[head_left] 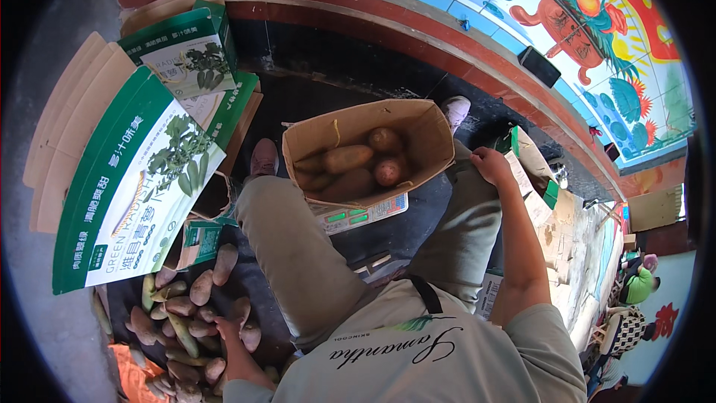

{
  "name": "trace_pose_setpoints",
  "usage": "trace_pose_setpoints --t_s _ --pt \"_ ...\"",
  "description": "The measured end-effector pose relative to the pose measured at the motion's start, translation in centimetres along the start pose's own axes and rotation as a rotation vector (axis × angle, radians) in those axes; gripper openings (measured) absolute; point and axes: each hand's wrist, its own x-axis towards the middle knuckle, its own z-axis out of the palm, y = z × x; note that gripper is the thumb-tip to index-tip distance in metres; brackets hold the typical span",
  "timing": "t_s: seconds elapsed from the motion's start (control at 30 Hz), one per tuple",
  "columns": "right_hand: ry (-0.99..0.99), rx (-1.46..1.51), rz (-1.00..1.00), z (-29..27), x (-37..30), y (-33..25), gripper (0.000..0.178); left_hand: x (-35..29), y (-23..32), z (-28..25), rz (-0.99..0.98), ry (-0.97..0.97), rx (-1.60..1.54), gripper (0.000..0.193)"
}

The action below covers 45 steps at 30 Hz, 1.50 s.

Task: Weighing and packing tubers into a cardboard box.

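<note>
Over the pile (183, 306) on our left, our left hand (233, 339) touches a brownish root (241, 309), its grip unclear to us; our right hand (491, 165) rests released, loosely curled, at our knee (470, 190) near the root-filled carton (431, 130).

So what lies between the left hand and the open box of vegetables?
In the head view, the trousered left leg lies between the left hand and the open box, with some dark ground on the hand's side.
</note>
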Motion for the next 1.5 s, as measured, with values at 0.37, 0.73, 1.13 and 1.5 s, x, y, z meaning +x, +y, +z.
trace_pose_setpoints --t_s 0.37,0.73,1.13,1.5 --pt "0.062 -0.056 -0.038 -0.2 -0.8 -0.4 0.034 -7.7 4.1 -0.9 -0.147 -0.317 -0.6 0.072" --pt "0.144 -0.036 -0.143 -0.3 -1.7 -0.6 0.032 -20.8 13.7 -16.7 0.461 -0.199 -1.042 0.056" --pt "0.235 0.069 -0.198 -0.1 -2.7 -0.3 0.031 -33.8 30.8 -26.1 1.441 0.351 -0.552 0.059" --pt "0.245 0.11 -0.21 0.0 -2.6 0.2 0.031 -37.5 39.2 -20.1 1.511 0.561 -0.008 0.051"
